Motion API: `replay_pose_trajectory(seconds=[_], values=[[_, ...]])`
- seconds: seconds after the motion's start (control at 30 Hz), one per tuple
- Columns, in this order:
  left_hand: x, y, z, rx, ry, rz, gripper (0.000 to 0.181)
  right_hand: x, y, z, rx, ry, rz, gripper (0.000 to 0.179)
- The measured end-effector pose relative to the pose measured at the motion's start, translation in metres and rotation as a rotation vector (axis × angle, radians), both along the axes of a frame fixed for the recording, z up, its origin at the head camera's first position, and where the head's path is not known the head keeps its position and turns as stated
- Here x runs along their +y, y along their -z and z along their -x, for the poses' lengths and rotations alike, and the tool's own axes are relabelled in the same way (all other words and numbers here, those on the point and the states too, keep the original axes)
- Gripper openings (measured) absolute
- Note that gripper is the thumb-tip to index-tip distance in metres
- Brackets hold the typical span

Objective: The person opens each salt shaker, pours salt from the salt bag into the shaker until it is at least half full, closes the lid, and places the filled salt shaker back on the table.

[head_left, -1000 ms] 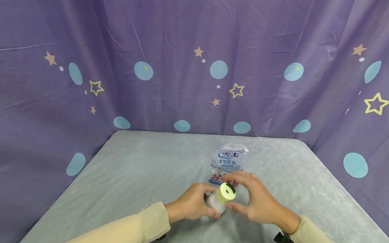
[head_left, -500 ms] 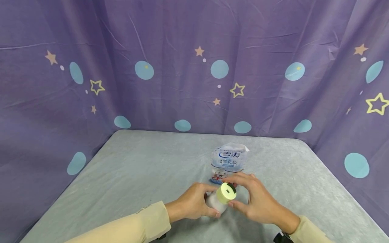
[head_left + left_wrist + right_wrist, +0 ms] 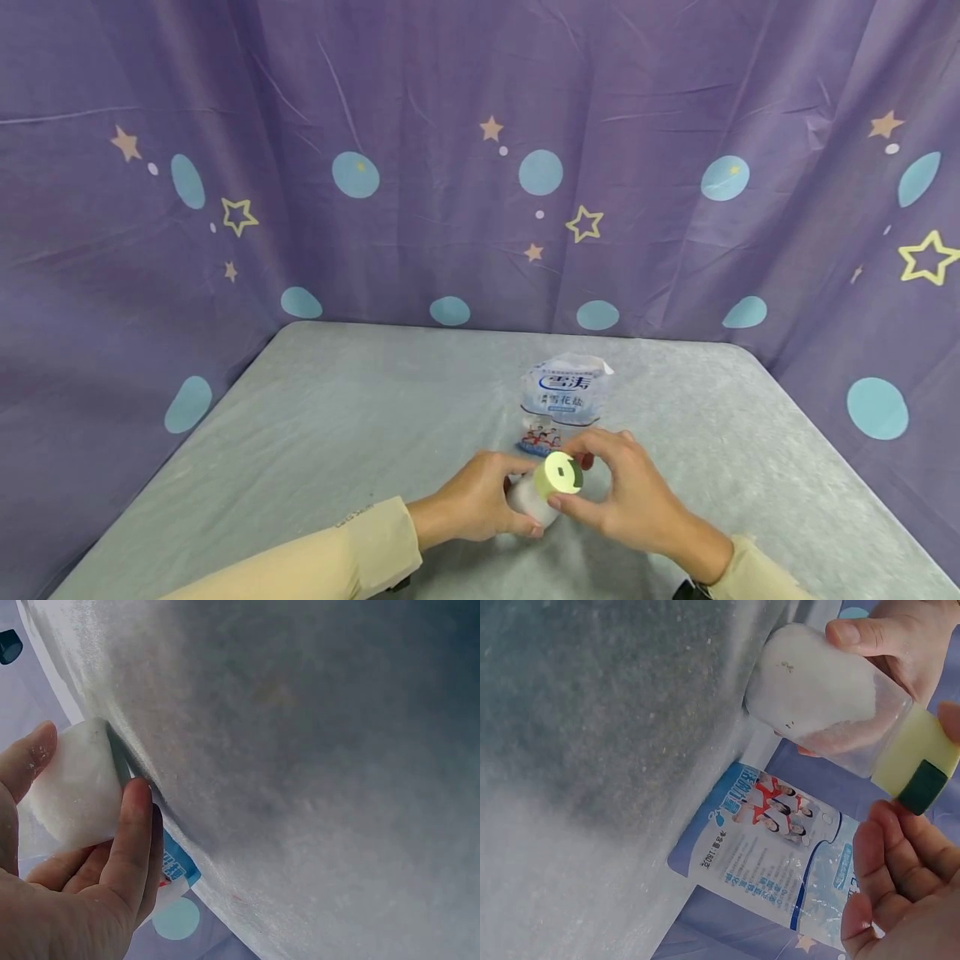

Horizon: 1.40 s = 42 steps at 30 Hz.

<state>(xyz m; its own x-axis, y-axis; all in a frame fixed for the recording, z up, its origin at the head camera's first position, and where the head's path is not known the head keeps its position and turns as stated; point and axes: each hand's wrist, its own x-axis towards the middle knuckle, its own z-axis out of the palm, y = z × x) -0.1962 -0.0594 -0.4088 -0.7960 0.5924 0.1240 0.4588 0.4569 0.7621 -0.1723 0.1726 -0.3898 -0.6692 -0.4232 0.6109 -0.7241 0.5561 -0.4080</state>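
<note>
A small clear shaker (image 3: 527, 502) filled with white salt stands on the cloth, tilted a little in the head view. My left hand (image 3: 476, 497) grips its body, thumb on the near side and fingers round the far side. On top sits a pale yellow cap (image 3: 557, 473) with a small slot and a dark green flap (image 3: 924, 786). My right hand (image 3: 633, 496) holds this cap between thumb and fingers. Just behind the hands, a white and blue salt bag (image 3: 566, 387) stands upright, its top edge ragged; the right fingers overlap its lower corner in the head view.
Grey-white cloth (image 3: 360, 400) covers the table. A purple curtain (image 3: 450, 100) with stars and blue dots hangs behind and along both sides. The salt bag is the nearest object beyond the shaker.
My right thumb has shifted left along the near side of the cap and the fingertips have moved right. The cap's dark flap has turned clockwise. The left hand stays put.
</note>
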Motion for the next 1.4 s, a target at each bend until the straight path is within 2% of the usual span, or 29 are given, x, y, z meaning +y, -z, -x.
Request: replay_pose_trajectory(seconds=[0.17, 0.5, 0.63, 0.77, 0.93, 1.03, 1.2, 1.4], values=[[0.0, 0.0, -0.001, 0.006, 0.011, -0.02, 0.057, -0.004, 0.002, -0.001, 0.031, 0.085, -0.015, 0.039], [0.0, 0.001, 0.0, 0.009, 0.025, -0.021, 0.055, -0.013, 0.005, -0.004, 0.094, 0.243, -0.022, 0.055], [0.0, 0.002, 0.001, 0.003, 0.02, -0.018, 0.055, -0.011, 0.004, -0.004, 0.053, 0.251, -0.035, 0.055], [0.0, 0.002, 0.001, 0.006, 0.015, -0.009, 0.054, -0.004, 0.001, -0.002, -0.048, 0.156, -0.027, 0.049], [0.0, 0.001, 0.002, 0.017, 0.01, 0.008, 0.056, 0.005, -0.002, 0.002, -0.119, -0.053, 0.004, 0.069], [0.0, 0.001, 0.003, 0.014, 0.01, 0.013, 0.056, 0.007, -0.004, 0.004, -0.136, -0.134, 0.013, 0.071], [0.0, 0.0, 0.002, 0.006, 0.011, 0.012, 0.056, 0.008, -0.003, 0.006, -0.151, -0.172, 0.014, 0.071], [0.0, -0.001, 0.002, 0.002, 0.013, 0.001, 0.057, 0.007, -0.002, 0.006, -0.125, -0.156, 0.019, 0.063]])
